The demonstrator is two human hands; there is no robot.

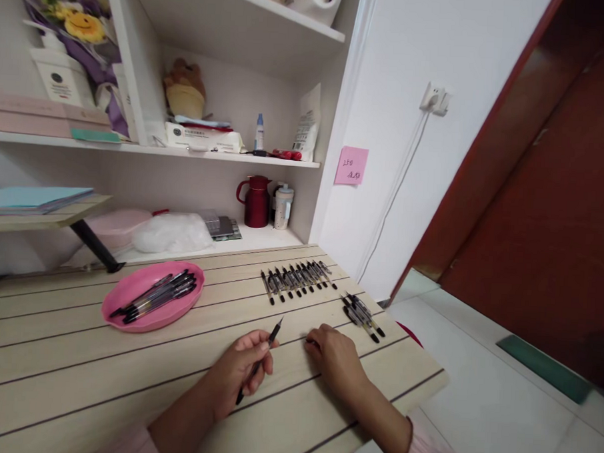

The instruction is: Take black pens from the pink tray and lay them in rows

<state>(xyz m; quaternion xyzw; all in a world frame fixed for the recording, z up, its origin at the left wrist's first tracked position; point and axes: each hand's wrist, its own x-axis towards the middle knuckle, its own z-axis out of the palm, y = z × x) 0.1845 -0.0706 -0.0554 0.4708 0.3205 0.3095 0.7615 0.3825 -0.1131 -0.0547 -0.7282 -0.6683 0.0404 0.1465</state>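
Observation:
My left hand (243, 371) is closed around a dark pen (275, 331), which tilts with its bare, pointed tip up and away from me. Beside it, my right hand (335, 353) rests low at the tabletop with its fingers curled in. Something small and dark may be at its fingertips, but I cannot make it out. Beyond the hands lies a row of several pens (299, 280), set side by side. To the right of that row is a smaller group of pens (363, 314). A pink oval dish (113, 302) on the left holds several more black-capped pens (161, 296).
The striped wooden table (185, 382) ends at a slanting right edge. Behind it stands a white shelf unit (155, 148) with a dark red jug (257, 203), a light tumbler (283, 206) and a white plastic bag (172, 233). A small raised stand (94, 244) is at the left.

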